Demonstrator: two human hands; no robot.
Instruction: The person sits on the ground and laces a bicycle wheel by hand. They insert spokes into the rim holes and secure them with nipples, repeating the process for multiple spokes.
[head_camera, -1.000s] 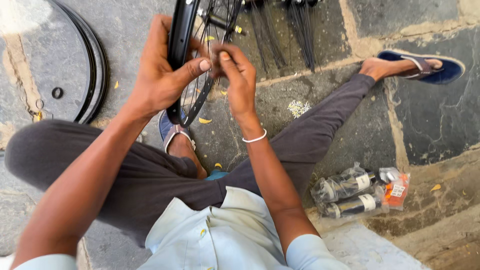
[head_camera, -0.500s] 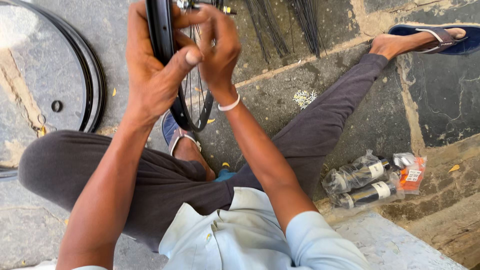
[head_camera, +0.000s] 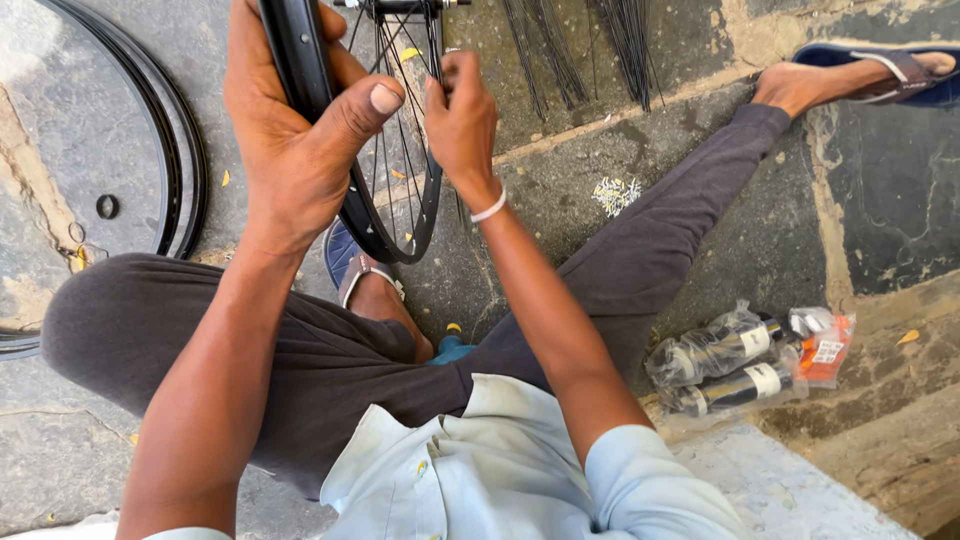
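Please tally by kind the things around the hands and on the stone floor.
Spoked wheel, held by the left hand, right hand at its spokes: 1
Bare rims on the floor: 2
Plastic-wrapped black parts: 2
Orange packet: 1
Sandals: 2
Total: 8

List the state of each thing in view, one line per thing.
Left hand: closed around the black wheel rim, thumb pressed across it.
Right hand: fingers pinched at the spokes.
Wheel rim: held upright above the lap, spokes fitted.
Loose spokes: lying bunched on the stone floor.
Spare rims: lying flat, stacked.
Plastic-wrapped parts: lying on the floor, still bagged.
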